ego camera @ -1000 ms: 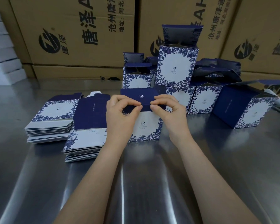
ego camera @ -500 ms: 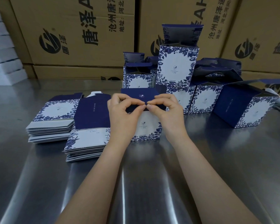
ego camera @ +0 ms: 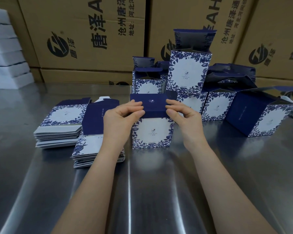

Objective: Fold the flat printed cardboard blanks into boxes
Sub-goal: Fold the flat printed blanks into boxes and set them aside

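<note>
The left hand point(ego camera: 120, 119) and right hand point(ego camera: 184, 119) each pinch the lid flap point(ego camera: 153, 107) atop the box point(ego camera: 152, 130), where uneven pressure could crease it or topple the box.

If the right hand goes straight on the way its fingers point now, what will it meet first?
The right hand pinches the navy lid, fingers pointing toward the left hand. Going on, it would likely meet the left hand's fingertips first; depth is unclear.
</note>
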Motion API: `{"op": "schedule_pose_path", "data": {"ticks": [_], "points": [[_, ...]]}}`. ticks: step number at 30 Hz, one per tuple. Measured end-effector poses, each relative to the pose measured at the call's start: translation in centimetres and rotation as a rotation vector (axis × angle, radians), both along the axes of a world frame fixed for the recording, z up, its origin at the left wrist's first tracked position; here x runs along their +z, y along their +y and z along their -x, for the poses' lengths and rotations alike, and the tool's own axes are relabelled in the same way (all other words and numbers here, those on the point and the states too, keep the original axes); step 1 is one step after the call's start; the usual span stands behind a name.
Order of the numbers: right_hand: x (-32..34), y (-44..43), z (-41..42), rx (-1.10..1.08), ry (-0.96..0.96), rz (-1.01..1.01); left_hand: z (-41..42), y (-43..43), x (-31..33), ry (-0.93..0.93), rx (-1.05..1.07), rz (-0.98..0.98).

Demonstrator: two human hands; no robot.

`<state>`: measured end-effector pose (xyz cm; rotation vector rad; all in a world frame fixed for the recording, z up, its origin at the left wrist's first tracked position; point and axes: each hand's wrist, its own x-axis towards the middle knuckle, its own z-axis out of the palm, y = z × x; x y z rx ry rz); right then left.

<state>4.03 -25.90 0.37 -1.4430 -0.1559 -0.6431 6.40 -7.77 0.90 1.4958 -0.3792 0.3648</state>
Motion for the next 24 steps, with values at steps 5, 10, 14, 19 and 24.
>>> {"op": "schedule_pose_path", "data": {"ticks": [5, 10, 14, 19, 24], "points": [[-0.1, 0.2, -0.2, -0.046, -0.025, 0.029, 0.0, -0.3, -0.1, -0.013, 0.019, 0.015], [-0.2, 0.8, 0.0, -0.370, -0.146, 0.459, 0.2, -0.6, -0.6, -0.056, 0.045, 0.013], [-0.5, 2.4, -0.1, -0.680, -0.359, 0.908, 0.0, -0.8, -0.9, -0.114, 0.113, -0.138], [-1.0, 5.2, -0.3, -0.683, -0.324, 1.173, -0.2, -0.8, -1.3, -0.108, 0.153, -0.316], [-0.8, 5.7, -1.1, -0.601, -0.063, 1.274, 0.3, -1.2, -1.2, -0.086, 0.229, -0.395]]}}
